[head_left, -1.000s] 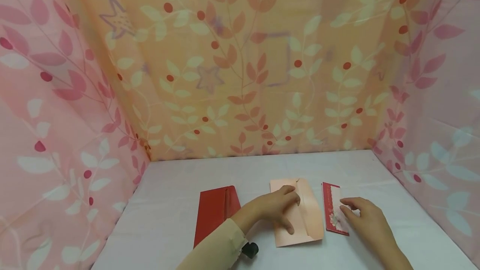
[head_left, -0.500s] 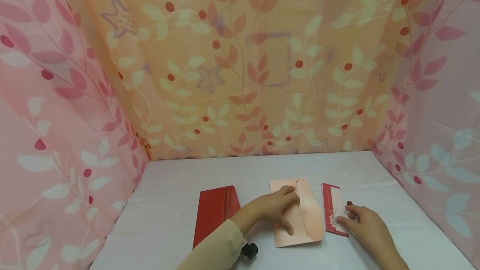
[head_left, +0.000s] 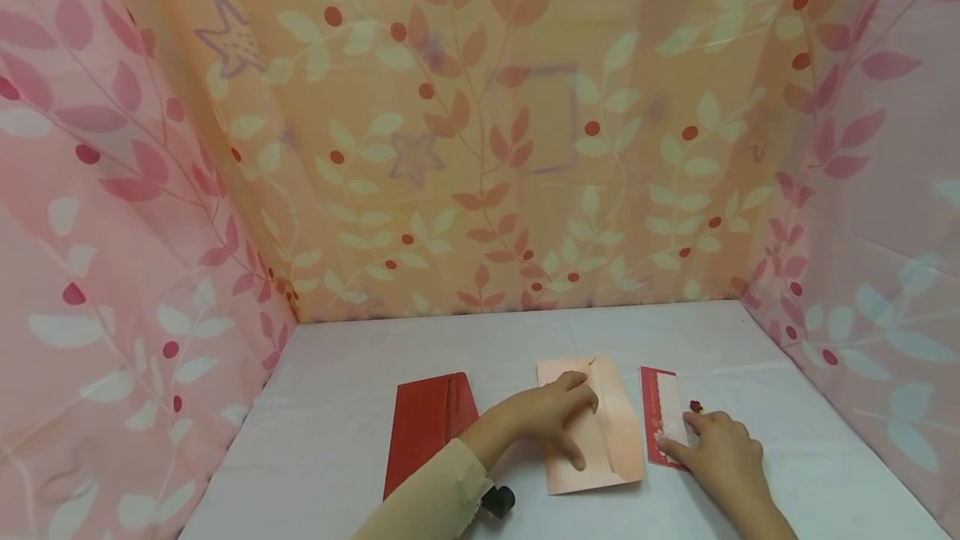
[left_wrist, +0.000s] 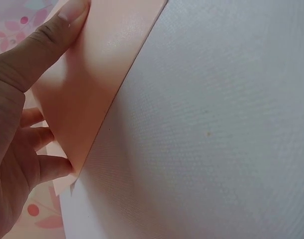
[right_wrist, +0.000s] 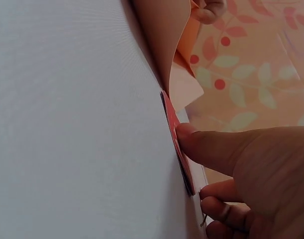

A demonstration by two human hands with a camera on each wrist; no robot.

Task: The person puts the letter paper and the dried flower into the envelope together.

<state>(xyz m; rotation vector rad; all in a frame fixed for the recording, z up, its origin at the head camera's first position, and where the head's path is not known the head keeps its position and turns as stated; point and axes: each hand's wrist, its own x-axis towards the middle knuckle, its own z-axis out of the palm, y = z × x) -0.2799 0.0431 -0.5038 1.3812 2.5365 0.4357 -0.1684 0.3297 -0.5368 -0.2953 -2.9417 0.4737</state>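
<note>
In the head view a peach envelope (head_left: 626, 432) lies flap side up at the middle right. My left hand (head_left: 551, 415) rests on it with thumb and fingers spread; the left wrist view shows the thumb on the paper and fingertips at its surface. To the right lies a red and white card (head_left: 651, 407) with a flower design, flat on the table. My right hand (head_left: 727, 452) has its thumb on the card's face (right_wrist: 172, 122) and its fingers by the right edge, gripping it. Just beyond those fingers sits a small dark red piece (head_left: 696, 406), its kind unclear.
A red envelope (head_left: 420, 423) lies left of the left forearm, partly covered by the sleeve (head_left: 438, 486). A black device (head_left: 498, 501) sits at the left wrist. Patterned curtains (head_left: 480, 148) enclose the white table (head_left: 337, 382) at back and sides.
My right hand has shifted slightly left, its thumb moving onto the lower part of the card. The small dark red piece has come into sight beside the fingers. My left hand stays put.
</note>
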